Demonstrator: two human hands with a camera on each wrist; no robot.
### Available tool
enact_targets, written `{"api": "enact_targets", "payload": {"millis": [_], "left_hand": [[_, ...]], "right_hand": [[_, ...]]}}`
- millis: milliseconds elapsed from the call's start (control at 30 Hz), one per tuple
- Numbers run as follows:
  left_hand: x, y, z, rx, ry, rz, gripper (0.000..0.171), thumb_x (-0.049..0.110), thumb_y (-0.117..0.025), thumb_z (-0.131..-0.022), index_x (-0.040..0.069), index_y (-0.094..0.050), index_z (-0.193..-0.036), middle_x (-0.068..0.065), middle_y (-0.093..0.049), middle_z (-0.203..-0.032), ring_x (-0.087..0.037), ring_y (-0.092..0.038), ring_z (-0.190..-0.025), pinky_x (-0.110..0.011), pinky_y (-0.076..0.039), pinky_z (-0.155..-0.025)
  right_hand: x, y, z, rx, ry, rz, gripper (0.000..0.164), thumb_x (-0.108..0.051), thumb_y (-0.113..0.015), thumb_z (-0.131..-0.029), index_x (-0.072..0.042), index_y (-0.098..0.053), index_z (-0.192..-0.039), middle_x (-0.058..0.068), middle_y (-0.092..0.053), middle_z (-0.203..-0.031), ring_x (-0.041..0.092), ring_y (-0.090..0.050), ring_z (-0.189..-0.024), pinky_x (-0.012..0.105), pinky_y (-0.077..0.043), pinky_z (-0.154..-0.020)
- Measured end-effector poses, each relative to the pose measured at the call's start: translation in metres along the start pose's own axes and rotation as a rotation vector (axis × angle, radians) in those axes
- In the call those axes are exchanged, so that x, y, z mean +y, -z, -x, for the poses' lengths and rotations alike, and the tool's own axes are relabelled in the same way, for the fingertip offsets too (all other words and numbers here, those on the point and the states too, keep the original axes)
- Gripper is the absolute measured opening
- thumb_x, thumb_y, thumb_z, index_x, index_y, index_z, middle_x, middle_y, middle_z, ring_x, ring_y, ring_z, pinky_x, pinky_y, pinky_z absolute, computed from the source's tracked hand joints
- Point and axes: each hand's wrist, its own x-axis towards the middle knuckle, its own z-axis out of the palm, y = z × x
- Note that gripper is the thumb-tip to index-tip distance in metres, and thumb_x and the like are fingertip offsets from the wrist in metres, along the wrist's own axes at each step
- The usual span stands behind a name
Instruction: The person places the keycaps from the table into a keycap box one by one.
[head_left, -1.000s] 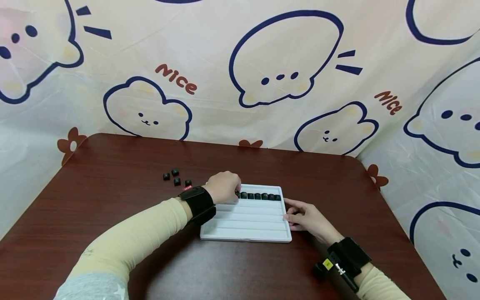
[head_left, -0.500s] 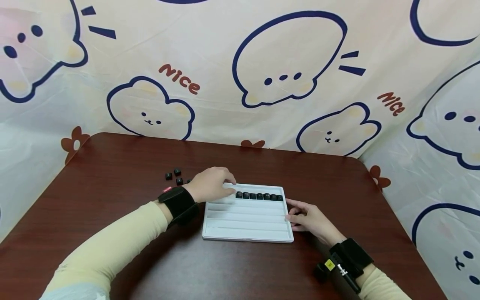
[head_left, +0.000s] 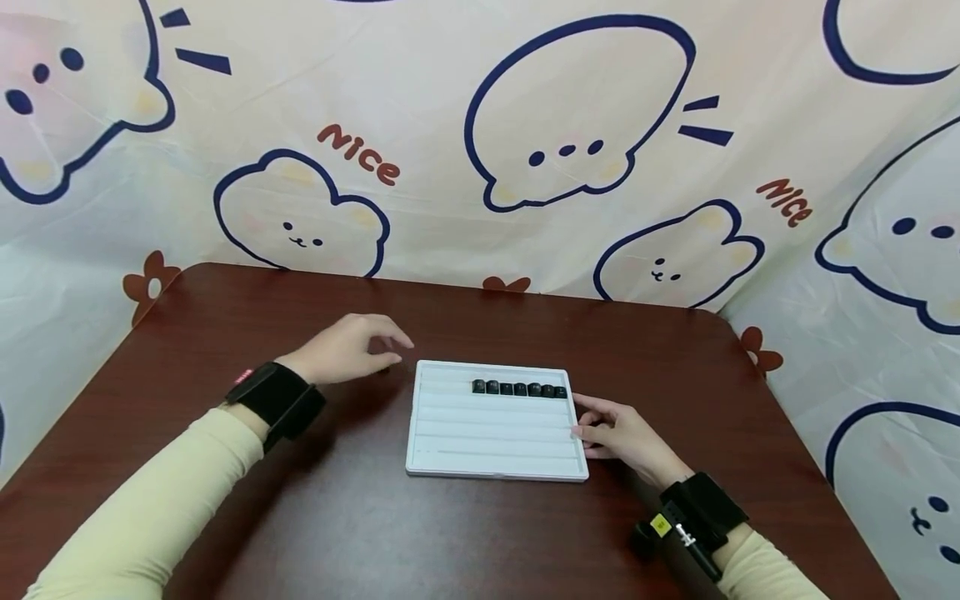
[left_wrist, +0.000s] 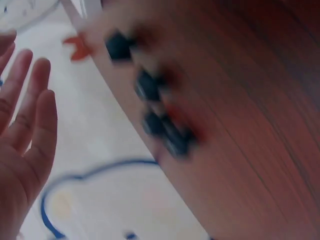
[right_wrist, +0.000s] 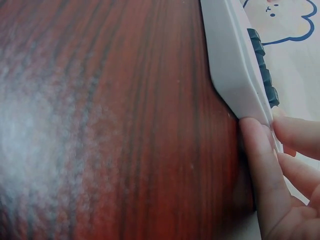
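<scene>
A white ridged tray (head_left: 487, 454) lies on the table, with a row of small black keycaps (head_left: 521, 389) along its far channel, bunched toward the right. My left hand (head_left: 348, 348) hovers left of the tray with fingers loosely bent and nothing in them. Several loose black keycaps (left_wrist: 147, 85) show blurred on the table in the left wrist view; in the head view that hand mostly covers them. At the tray's right edge, my right hand (head_left: 618, 435) holds the rim between thumb (right_wrist: 260, 145) and fingers.
The dark brown wooden table (head_left: 360, 517) reaches back to a patterned cloth (head_left: 427, 167) hung behind it and at its sides. Black straps with devices sit on both wrists, the right one (head_left: 693, 521) close to the tabletop.
My left hand has let go of a keycap at the row's left end and moved left off the tray, over the loose keycaps. The right hand stays at the tray's edge.
</scene>
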Motion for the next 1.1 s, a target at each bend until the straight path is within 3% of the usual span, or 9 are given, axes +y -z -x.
{"api": "enact_targets", "payload": {"millis": [167, 400, 700, 900, 1100], "left_hand": [[-0.026, 0.019, 0.015, 0.05, 0.093, 0.003, 0.024, -0.001, -0.072, -0.093, 0.004, -0.075, -0.116, -0.011, -0.072, -0.11, -0.024, -0.063, -0.097, -0.047, -0.054, -0.087], [-0.051, 0.03, 0.026, 0.032, 0.204, -0.038, 0.022, -0.004, -0.069, -0.092, 0.004, -0.076, -0.11, -0.01, -0.071, -0.11, -0.029, -0.061, -0.105, -0.05, -0.049, -0.092], [-0.057, 0.03, 0.028, -0.042, 0.208, -0.095, 0.026, -0.011, -0.066, -0.089, 0.002, -0.078, -0.107, -0.014, -0.07, -0.115, -0.037, -0.061, -0.115, -0.056, -0.048, -0.1], [-0.059, 0.027, 0.025, -0.045, 0.188, -0.13, 0.027, -0.014, -0.062, -0.089, 0.001, -0.078, -0.105, -0.014, -0.071, -0.113, -0.036, -0.063, -0.114, -0.054, -0.049, -0.099], [-0.059, 0.025, 0.024, -0.06, 0.189, -0.154, 0.021, -0.01, -0.066, -0.09, 0.001, -0.078, -0.105, -0.014, -0.071, -0.111, -0.035, -0.064, -0.112, -0.053, -0.051, -0.097]], "right_hand": [[0.0, 0.001, -0.001, -0.008, 0.01, -0.014, 0.062, -0.003, -0.068, -0.098, 0.002, -0.041, -0.154, 0.016, -0.057, -0.108, 0.02, -0.062, -0.084, 0.032, -0.06, -0.074], [0.0, 0.002, -0.003, -0.008, 0.003, -0.004, 0.064, -0.004, -0.069, -0.098, 0.002, -0.04, -0.154, 0.016, -0.057, -0.108, 0.019, -0.063, -0.083, 0.033, -0.06, -0.075], [0.0, -0.001, 0.0, -0.029, 0.012, -0.013, 0.065, -0.003, -0.069, -0.098, 0.004, -0.038, -0.155, 0.015, -0.057, -0.107, 0.019, -0.063, -0.081, 0.032, -0.06, -0.073], [0.001, -0.001, 0.0, -0.029, 0.022, -0.018, 0.065, -0.001, -0.068, -0.098, 0.004, -0.037, -0.155, 0.015, -0.057, -0.107, 0.019, -0.063, -0.08, 0.031, -0.06, -0.072], [0.0, -0.001, 0.001, -0.022, 0.016, -0.017, 0.064, -0.001, -0.067, -0.098, 0.003, -0.038, -0.155, 0.015, -0.058, -0.108, 0.018, -0.063, -0.082, 0.032, -0.06, -0.072]]}}
